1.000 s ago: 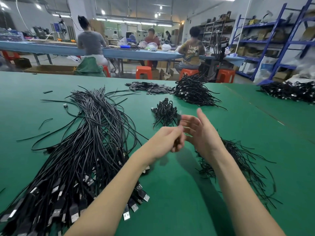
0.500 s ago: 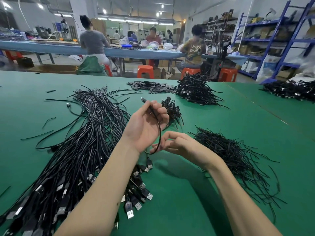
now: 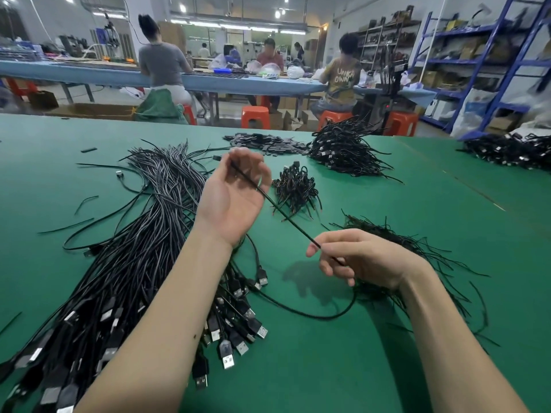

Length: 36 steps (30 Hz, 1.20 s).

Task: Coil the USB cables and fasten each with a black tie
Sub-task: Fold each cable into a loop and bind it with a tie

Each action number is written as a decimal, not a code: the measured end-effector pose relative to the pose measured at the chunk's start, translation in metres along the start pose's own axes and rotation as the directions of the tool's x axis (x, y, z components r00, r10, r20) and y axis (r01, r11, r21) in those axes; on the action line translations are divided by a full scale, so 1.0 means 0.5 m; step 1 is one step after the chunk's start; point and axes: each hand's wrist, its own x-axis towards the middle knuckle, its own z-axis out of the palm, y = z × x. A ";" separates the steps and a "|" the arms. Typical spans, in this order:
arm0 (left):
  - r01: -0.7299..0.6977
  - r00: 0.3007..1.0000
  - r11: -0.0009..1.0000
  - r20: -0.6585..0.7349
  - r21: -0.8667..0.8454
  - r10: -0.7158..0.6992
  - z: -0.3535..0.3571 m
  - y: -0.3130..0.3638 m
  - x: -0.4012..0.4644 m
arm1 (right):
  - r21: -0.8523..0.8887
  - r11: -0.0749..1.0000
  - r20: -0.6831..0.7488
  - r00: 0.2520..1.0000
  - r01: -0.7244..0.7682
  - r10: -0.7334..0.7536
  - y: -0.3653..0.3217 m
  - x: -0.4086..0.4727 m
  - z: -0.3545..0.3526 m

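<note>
A: Counting left to right: one sprawl of loose cables (image 3: pixel 125 263), one small coiled bundle (image 3: pixel 295 189), one tie heap (image 3: pixel 396 248).

B: Left hand (image 3: pixel 235 192), palm up, fingers curled round one cable (image 3: pixel 277 208) drawn taut above the green table (image 3: pixel 357 368). Right hand (image 3: pixel 360 257) pinches it lower down, near the ties.
</note>
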 end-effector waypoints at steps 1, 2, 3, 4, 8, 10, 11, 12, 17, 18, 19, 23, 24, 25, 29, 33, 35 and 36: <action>0.028 0.999 0.999 0.021 0.023 -0.029 0.004 0.000 -0.003 | -0.049 0.998 -0.036 0.998 -0.045 0.043 0.004 0.004 -0.001; 0.072 0.996 0.994 0.046 0.077 -0.076 0.008 -0.002 -0.007 | -0.087 0.992 -0.112 0.991 -0.089 0.079 0.008 0.011 -0.001; 0.126 0.988 0.979 0.064 0.159 -0.138 0.011 -0.007 -0.011 | -0.108 0.986 -0.228 0.969 -0.125 0.098 0.012 0.018 -0.002; 0.184 0.976 0.948 0.069 0.260 -0.208 0.014 -0.013 -0.016 | -0.099 0.985 -0.368 0.925 -0.139 0.093 0.014 0.026 -0.005; 0.350 0.904 0.674 -0.046 0.651 -0.425 0.005 -0.051 -0.026 | 0.119 0.986 -0.682 0.731 0.115 -0.003 -0.014 0.037 -0.008; 0.371 0.881 0.475 -0.142 0.798 -0.451 -0.005 -0.077 -0.022 | 0.143 0.956 -0.681 0.726 0.256 -0.093 -0.048 0.032 0.002; 0.368 0.882 0.392 -0.184 0.843 -0.433 -0.010 -0.091 -0.018 | 0.110 0.947 -0.652 0.741 0.303 -0.162 -0.064 0.028 0.011; 0.357 0.893 0.356 -0.204 0.863 -0.400 -0.012 -0.101 -0.016 | 0.067 0.938 -0.600 0.765 0.339 -0.233 -0.078 0.027 0.022; 0.262 0.961 0.718 -0.110 0.644 -0.252 -0.013 -0.075 -0.007 | 0.054 0.943 -0.151 0.937 0.327 -0.316 -0.080 0.028 0.060; 0.251 0.966 0.787 -0.095 0.564 -0.240 -0.013 -0.063 -0.005 | 0.069 0.962 -0.059 0.964 0.264 -0.261 -0.068 0.026 0.059; 0.236 0.970 0.844 -0.073 0.482 -0.230 -0.013 -0.054 -0.004 | 0.081 0.978 0.023 0.981 0.192 -0.194 -0.054 0.023 0.056; 0.215 0.974 0.928 0.007 0.305 -0.228 -0.005 -0.021 -0.007 | 0.011 0.999 0.019 0.999 -0.045 0.045 0.001 0.027 0.042; 0.233 0.968 0.914 0.016 0.334 -0.252 -0.004 -0.014 -0.010 | -0.068 0.995 -0.107 0.992 -0.071 0.064 0.006 0.033 0.038; 0.254 0.959 0.883 0.020 0.395 -0.284 -0.002 -0.008 -0.015 | -0.128 0.989 -0.252 0.967 -0.077 0.043 0.005 0.038 0.036; 0.320 0.890 0.589 -0.022 0.742 -0.456 -0.003 -0.011 -0.024 | 0.088 0.982 -0.587 0.805 0.168 -0.085 -0.037 0.040 0.027; 0.280 0.888 0.281 -0.136 0.918 -0.440 -0.007 -0.057 -0.012 | 0.019 0.956 -0.547 0.804 0.292 -0.235 -0.099 0.028 0.054; 0.191 0.960 0.308 -0.112 0.932 -0.257 -0.005 -0.076 -0.008 | -0.097 0.945 -0.507 0.802 0.311 -0.316 -0.114 0.028 0.073; 0.162 0.979 0.386 -0.100 0.908 -0.176 -0.005 -0.077 -0.006 | -0.096 0.943 -0.450 0.831 0.319 -0.327 -0.115 0.027 0.079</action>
